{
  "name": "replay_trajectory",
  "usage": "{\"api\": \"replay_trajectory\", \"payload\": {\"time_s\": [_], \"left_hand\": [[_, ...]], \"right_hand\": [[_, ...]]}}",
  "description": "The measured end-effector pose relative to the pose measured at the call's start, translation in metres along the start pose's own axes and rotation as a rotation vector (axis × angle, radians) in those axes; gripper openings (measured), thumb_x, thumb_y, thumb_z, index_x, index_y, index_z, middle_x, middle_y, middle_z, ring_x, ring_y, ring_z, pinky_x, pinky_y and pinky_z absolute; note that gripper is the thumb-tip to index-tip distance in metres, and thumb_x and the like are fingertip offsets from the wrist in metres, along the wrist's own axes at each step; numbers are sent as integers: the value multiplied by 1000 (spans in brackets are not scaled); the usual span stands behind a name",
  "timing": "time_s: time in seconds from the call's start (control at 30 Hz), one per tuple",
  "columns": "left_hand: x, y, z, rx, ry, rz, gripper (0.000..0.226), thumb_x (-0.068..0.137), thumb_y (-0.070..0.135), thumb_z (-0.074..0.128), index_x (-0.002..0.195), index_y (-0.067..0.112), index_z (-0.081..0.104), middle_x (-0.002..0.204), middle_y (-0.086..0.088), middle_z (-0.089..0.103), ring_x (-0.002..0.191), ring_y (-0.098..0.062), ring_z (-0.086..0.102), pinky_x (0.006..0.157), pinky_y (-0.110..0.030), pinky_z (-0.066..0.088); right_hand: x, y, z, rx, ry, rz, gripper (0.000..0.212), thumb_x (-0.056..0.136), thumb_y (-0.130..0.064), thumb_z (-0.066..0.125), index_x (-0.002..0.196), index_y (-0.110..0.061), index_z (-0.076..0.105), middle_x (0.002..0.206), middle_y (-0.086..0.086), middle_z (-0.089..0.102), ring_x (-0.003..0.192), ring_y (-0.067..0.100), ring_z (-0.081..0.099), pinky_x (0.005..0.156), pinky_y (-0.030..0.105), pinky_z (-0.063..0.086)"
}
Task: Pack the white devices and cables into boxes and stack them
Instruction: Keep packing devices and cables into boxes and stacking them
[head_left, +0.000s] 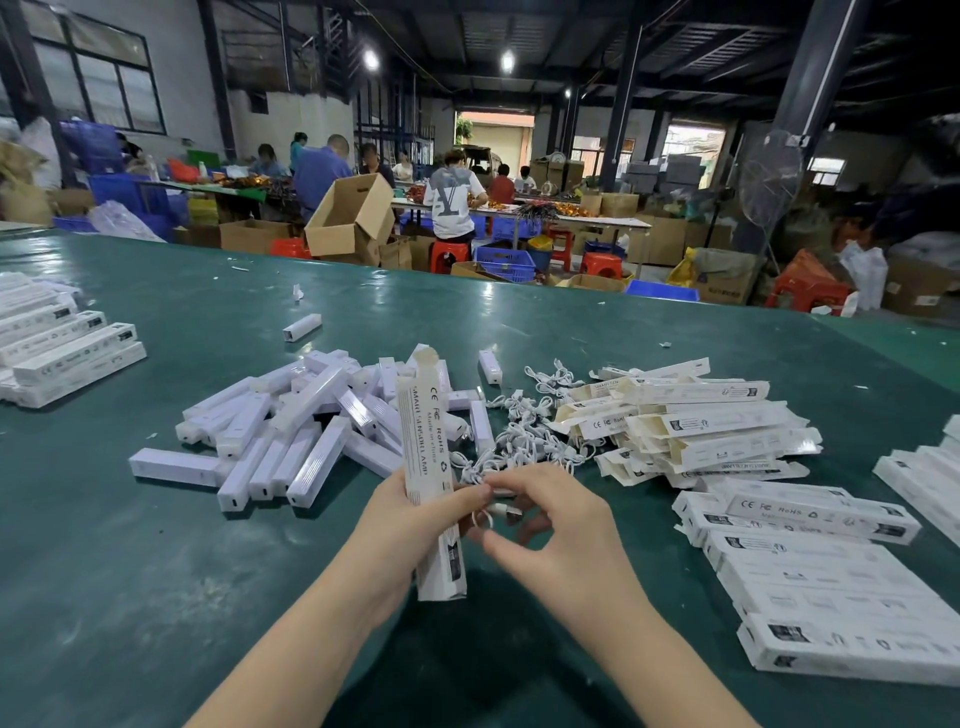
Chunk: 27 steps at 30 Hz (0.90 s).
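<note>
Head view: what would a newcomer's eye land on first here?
The long white box held upright in the left hand at centre, while the right hand pinches a coiled white cable beside it. Behind them on the green table lie a heap of white devices and a tangle of cables.

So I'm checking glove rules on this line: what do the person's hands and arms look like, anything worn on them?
Both are bare. The left hand and right hand have no gloves, and no rings or watch show. Both forearms are uncovered down to the frame's bottom edge, with no sleeve in view. The fingernails look short and unpainted.
</note>
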<state>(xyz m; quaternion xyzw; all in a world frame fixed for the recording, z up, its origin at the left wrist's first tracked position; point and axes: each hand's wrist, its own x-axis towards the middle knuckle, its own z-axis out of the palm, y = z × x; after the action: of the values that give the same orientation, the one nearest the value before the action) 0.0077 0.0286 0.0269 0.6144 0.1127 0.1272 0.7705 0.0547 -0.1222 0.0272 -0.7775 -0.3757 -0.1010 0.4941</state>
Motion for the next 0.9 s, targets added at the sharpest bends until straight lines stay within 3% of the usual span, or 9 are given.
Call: {"api": "replay_trajectory", "payload": {"time_s": [0.13, 0.23, 0.27, 0.33, 0.4, 0.53, 0.63, 0.8, 0.9], "left_hand": [[-1, 3, 1, -134, -22, -14, 10, 73, 11, 77, 83, 9, 73, 79, -7, 73, 71, -13, 69, 64, -20, 54], [-2, 3, 1, -95, 20, 45, 20, 73, 27, 78, 82, 11, 71, 70, -2, 69, 62, -12, 65, 62, -21, 54], [0, 1, -1, 79, 121, 115, 22, 78, 31, 76, 85, 13, 67, 66, 2, 67, 58, -11, 62, 58, -22, 53], [3, -5, -7, 711, 305, 315, 23, 81, 42, 68, 83, 22, 57, 62, 4, 62, 57, -14, 57, 55, -26, 49], [2, -8, -10, 1107, 332, 401, 26, 81, 45, 63, 81, 23, 48, 65, 5, 56, 68, -21, 55, 60, -34, 49], [3, -12, -8, 1121, 239, 406, 20, 83, 42, 60, 86, 27, 48, 73, 8, 61, 75, -23, 57, 67, -35, 51], [3, -13, -8, 1111, 208, 444, 17, 82, 39, 58, 84, 31, 43, 70, 8, 58, 71, -21, 54, 64, -33, 50], [5, -13, -11, 1280, 199, 445, 22, 79, 32, 56, 78, 26, 35, 66, 7, 47, 71, -24, 47, 56, -31, 36], [5, -16, -11, 1329, 185, 449, 24, 78, 30, 54, 78, 27, 31, 63, 9, 42, 69, -21, 43, 55, -30, 30]], "right_hand": [[0, 0, 1, 253, 58, 54, 37, 76, -1, 80, 96, -31, 75, 94, -13, 72, 84, 7, 71, 76, 17, 55], [4, -1, -5, 435, 116, 147, 33, 74, -1, 82, 86, -31, 80, 86, -5, 77, 79, 10, 73, 75, 15, 53], [6, -2, -8, 469, 161, 163, 31, 73, -2, 82, 84, -31, 80, 84, -3, 77, 77, 9, 72, 73, 14, 53], [10, -1, -17, 477, 264, 162, 29, 74, -4, 82, 86, -31, 80, 83, -2, 77, 75, 8, 70, 72, 12, 52], [11, 0, -24, 432, 332, 131, 30, 78, -5, 79, 93, -32, 78, 90, -3, 76, 82, 9, 71, 77, 15, 53], [12, 1, -28, 217, 366, 45, 40, 86, -2, 71, 103, -37, 70, 100, -19, 70, 92, -2, 67, 80, 6, 48], [13, 4, -29, 62, 339, -9, 38, 86, 1, 70, 105, -33, 69, 100, -20, 68, 92, -5, 64, 77, 4, 46], [14, 6, -33, 114, 324, 17, 31, 83, -5, 75, 97, -33, 71, 97, -16, 72, 89, 7, 69, 81, 15, 52], [14, 6, -34, 116, 268, 12, 31, 79, -3, 78, 94, -31, 76, 96, -16, 72, 90, 8, 69, 82, 14, 52]]}}
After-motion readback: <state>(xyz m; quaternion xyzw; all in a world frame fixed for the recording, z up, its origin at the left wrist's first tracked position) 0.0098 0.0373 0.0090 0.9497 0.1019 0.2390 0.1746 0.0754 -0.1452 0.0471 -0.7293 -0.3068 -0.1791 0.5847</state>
